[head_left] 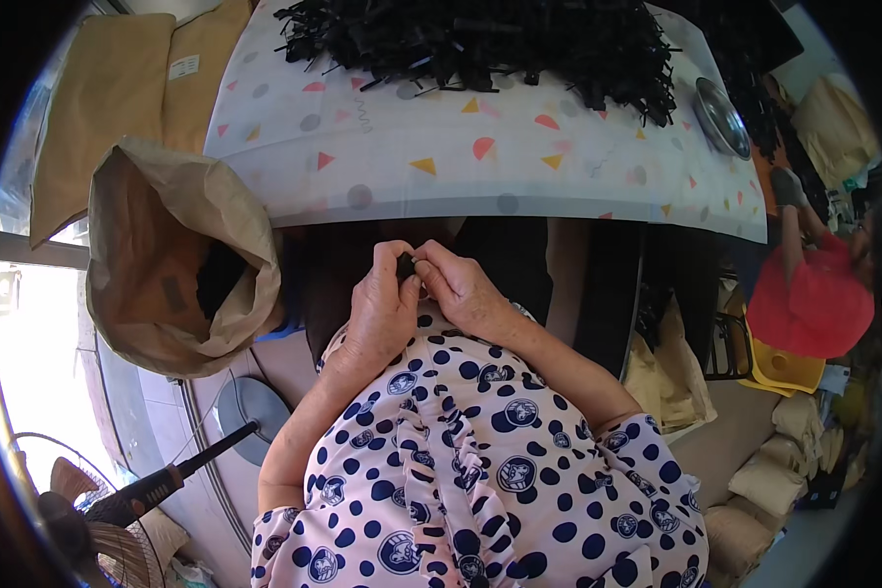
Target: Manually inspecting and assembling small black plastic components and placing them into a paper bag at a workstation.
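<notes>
My left hand (382, 309) and my right hand (461, 289) meet just below the table's front edge, over my lap. Both pinch one small black plastic part (405, 265) between their fingertips. A big heap of similar black plastic parts (480, 44) lies at the far side of the table, well beyond my hands. The table is covered by a white cloth with coloured triangles and dots (412, 171).
An open brown paper sack (167, 265) stands at my left, with folded brown sacks (118, 88) behind it. A metal bowl (720, 118) sits at the table's right end. Another person in red (808, 294) is at the right, amid more sacks (764, 480). A fan (88, 519) stands lower left.
</notes>
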`<move>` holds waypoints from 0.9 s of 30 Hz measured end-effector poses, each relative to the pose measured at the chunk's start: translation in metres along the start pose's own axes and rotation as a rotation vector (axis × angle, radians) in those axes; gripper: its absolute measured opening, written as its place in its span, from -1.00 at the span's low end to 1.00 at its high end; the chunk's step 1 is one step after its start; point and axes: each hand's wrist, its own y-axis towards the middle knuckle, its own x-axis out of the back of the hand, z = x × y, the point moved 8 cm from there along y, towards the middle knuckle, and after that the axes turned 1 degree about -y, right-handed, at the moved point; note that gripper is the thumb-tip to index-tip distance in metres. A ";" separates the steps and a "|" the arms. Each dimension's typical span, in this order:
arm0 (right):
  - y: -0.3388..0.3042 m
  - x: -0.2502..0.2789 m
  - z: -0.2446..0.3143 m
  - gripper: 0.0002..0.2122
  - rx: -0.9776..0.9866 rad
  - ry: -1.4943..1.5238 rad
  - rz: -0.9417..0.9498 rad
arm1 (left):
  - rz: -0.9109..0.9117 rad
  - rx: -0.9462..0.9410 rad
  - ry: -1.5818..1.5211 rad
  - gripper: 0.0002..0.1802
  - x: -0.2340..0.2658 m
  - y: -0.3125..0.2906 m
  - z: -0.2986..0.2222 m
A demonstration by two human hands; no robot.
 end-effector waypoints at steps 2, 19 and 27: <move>0.011 -0.001 -0.007 -0.83 -0.022 0.069 0.125 | -0.001 0.037 -0.173 -0.81 0.000 0.004 0.008; 0.152 0.253 -0.014 -0.56 -0.247 -1.102 -0.750 | 0.016 0.674 -1.387 -0.82 -0.025 -0.014 0.076; 0.126 0.257 -0.029 -0.69 -0.037 -0.875 -0.617 | 0.072 0.694 -1.344 -0.91 -0.031 -0.013 0.070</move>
